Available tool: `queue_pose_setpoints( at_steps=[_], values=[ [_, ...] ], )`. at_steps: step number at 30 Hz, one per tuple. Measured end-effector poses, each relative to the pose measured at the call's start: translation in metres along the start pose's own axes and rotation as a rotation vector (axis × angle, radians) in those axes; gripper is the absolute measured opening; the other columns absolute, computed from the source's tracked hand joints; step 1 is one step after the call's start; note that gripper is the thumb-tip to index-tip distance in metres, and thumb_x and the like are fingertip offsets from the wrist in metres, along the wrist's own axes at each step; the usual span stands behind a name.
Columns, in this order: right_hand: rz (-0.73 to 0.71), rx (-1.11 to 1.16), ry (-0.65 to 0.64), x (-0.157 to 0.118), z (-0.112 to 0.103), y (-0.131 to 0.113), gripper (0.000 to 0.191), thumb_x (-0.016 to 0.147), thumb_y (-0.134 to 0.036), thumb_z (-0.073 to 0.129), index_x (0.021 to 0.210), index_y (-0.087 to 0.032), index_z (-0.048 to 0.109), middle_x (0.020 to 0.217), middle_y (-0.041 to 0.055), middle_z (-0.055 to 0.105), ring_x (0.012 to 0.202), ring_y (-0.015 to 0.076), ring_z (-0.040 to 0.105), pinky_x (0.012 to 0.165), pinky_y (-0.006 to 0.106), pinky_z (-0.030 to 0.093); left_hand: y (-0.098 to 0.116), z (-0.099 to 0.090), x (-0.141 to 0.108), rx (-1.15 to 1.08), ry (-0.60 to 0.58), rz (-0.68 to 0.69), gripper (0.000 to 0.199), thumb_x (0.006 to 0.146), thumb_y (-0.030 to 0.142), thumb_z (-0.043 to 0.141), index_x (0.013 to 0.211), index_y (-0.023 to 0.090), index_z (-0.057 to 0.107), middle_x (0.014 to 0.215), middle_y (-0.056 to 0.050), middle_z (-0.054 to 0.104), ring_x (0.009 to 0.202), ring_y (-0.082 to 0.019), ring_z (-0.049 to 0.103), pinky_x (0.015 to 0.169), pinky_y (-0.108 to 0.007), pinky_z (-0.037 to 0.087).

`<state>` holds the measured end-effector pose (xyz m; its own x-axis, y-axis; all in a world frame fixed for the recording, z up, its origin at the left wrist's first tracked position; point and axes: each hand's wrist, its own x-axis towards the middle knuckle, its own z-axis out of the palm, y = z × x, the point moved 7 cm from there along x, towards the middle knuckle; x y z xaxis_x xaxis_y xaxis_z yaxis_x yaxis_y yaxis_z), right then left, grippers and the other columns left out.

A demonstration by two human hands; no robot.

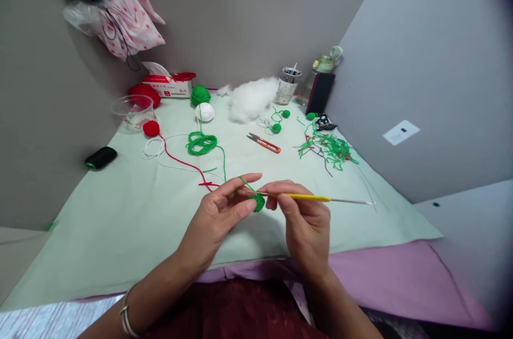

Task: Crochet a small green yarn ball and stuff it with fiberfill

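A small green crocheted piece (pixel 258 202) is pinched between the thumb and fingers of my left hand (pixel 224 208). Green yarn runs over that hand's raised index finger and back to a loose green coil (pixel 201 143) on the table. My right hand (pixel 306 219) grips a crochet hook (pixel 308 197) by its yellow handle, its metal shank pointing left. The hook's tip meets the green piece, though the exact stitch is too small to make out. A strand of red yarn (pixel 182 160) ends close beyond my left hand.
Orange-handled thread snips (pixel 264 142) lie ahead of my hands. White stuffing (pixel 254 99), a green yarn ball (pixel 200 95) and a tissue box (pixel 172 87) stand at the back. Yarn scraps (pixel 331 149) and a phone (pixel 320 93) are right; a clear plastic tub (pixel 134 112) is left.
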<state>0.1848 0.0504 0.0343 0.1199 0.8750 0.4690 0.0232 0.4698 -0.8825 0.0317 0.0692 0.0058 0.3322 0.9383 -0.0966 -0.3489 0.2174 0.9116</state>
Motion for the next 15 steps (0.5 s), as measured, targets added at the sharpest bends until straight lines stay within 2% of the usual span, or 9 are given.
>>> queue_pose_setpoints(
  at_steps=[4, 8, 11, 15],
  values=[
    [0.106, 0.134, 0.018, 0.001, -0.003, 0.01, 0.021, 0.105, -0.035, 0.062, 0.099, -0.023, 0.078, 0.091, 0.0043, 0.078, 0.069, 0.0142, 0.064, 0.067, 0.03, 0.056, -0.001, -0.004, 0.0, 0.031, -0.005, -0.003, 0.038, 0.086, 0.035, 0.086, 0.124, 0.033, 0.081, 0.094, -0.002, 0.067, 0.087, -0.017, 0.059, 0.078, -0.028, 0.046],
    [0.136, 0.208, -0.004, 0.003, -0.002, 0.01, 0.023, 0.106, -0.037, 0.061, 0.097, -0.022, 0.074, 0.089, 0.0038, 0.079, 0.065, 0.0134, 0.066, 0.066, 0.029, 0.057, 0.002, -0.007, -0.001, 0.05, 0.012, 0.015, 0.038, 0.085, 0.033, 0.087, 0.122, 0.035, 0.081, 0.093, 0.0, 0.066, 0.086, -0.015, 0.06, 0.079, -0.026, 0.047],
    [0.075, 0.116, -0.024, -0.001, -0.002, 0.002, 0.022, 0.109, -0.031, 0.056, 0.101, -0.023, 0.075, 0.093, 0.0034, 0.079, 0.069, 0.0133, 0.068, 0.069, 0.029, 0.058, 0.004, -0.009, -0.003, 0.08, 0.031, 0.032, 0.038, 0.086, 0.03, 0.086, 0.123, 0.036, 0.081, 0.093, 0.0, 0.065, 0.086, -0.014, 0.059, 0.08, -0.026, 0.048],
    [-0.078, -0.058, -0.02, -0.01, -0.002, -0.013, 0.023, 0.109, -0.021, 0.053, 0.111, -0.026, 0.076, 0.1, 0.0024, 0.078, 0.077, 0.0135, 0.071, 0.075, 0.031, 0.059, 0.007, -0.01, -0.004, 0.111, 0.062, 0.069, 0.037, 0.087, 0.027, 0.085, 0.123, 0.035, 0.08, 0.091, 0.001, 0.063, 0.086, -0.014, 0.059, 0.082, -0.026, 0.048]
  ],
)
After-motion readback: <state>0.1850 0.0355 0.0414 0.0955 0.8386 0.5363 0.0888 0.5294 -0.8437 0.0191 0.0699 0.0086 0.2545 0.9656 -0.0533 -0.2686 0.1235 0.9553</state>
